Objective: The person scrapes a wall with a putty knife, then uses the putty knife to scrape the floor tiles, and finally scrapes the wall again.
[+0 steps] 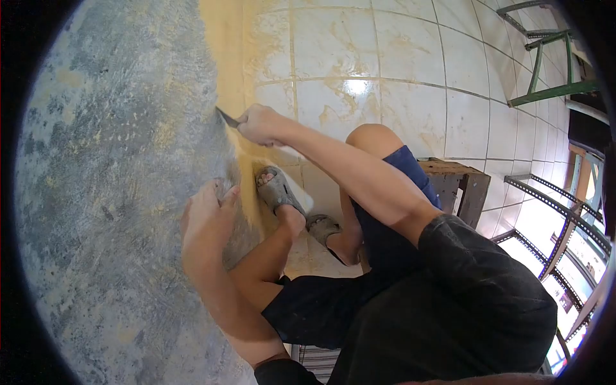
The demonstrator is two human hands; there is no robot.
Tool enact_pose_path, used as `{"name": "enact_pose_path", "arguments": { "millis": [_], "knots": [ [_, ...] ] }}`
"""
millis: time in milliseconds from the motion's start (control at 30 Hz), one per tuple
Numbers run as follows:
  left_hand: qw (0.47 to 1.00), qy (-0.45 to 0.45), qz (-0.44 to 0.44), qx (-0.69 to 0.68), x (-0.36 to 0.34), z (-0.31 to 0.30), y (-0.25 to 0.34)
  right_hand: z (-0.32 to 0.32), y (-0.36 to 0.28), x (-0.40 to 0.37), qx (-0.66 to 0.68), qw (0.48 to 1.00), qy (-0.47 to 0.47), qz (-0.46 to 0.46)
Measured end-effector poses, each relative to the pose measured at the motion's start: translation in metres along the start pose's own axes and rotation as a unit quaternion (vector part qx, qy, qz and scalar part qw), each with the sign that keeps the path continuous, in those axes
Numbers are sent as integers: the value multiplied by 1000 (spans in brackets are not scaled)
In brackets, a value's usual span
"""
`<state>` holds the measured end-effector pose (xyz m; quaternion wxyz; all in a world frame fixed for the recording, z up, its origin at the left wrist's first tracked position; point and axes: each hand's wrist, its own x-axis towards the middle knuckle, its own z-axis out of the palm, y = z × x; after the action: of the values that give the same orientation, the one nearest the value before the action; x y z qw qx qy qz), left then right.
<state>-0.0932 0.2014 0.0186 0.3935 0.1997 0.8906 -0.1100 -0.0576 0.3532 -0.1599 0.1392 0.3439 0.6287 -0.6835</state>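
Note:
My right hand is closed around the handle of a scraper. Its thin dark blade points at a mottled grey-blue surface and meets it near the yellow strip along its edge. Lower down, my left hand is against the same surface, fingers bent and thumb toward the yellow strip. Something grey shows between thumb and fingers, but I cannot make out whether it is an object or the surface behind. Yellow powdery material lies in a band where the surface meets the tiles.
White floor tiles carry yellow smears. My feet in grey clogs are close beside the yellow band. A wooden crate or stool stands by my knee. Green metal frames and perforated metal racks stand on the right.

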Motion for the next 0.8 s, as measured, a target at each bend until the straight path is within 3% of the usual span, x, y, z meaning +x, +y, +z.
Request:
{"name": "enact_pose_path", "arguments": {
  "millis": [100, 200, 300, 400, 467, 500, 533, 600, 700, 800],
  "knots": [
    [998, 48, 21, 26, 0, 6, -9, 2, -6, -22, 18, 998, -8, -53],
    [999, 36, 34, 14, 1, 6, -8, -9, 0, 10, 6, 1000, -27, 12],
    [998, 46, 37, 17, -1, 1, -1, -5, -5, -14, -14, 999, -25, -43],
    [1000, 10, 10, 5, 2, 14, -11, 1, -1, -7, -15, 1000, -22, -5],
    [991, 98, 89, 27, 8, 23, -24, -6, -1, -3, -30, 999, -26, 0],
    [990, 101, 91, 28, 6, 19, -18, -10, -5, -2, -47, 998, -29, 0],
    [995, 79, 66, 16, 0, 13, -10, -7, -4, -8, -46, 999, -27, -1],
    [997, 60, 38, 3, 0, 7, -8, 5, 1, -19, -50, 995, -3, -87],
    [996, 67, 62, 9, 0, 12, -14, -4, -2, 4, -27, 999, 14, -15],
    [998, 40, 35, -30, 4, 4, -13, 3, -3, -3, -8, 999, 23, -36]
  ]
}}
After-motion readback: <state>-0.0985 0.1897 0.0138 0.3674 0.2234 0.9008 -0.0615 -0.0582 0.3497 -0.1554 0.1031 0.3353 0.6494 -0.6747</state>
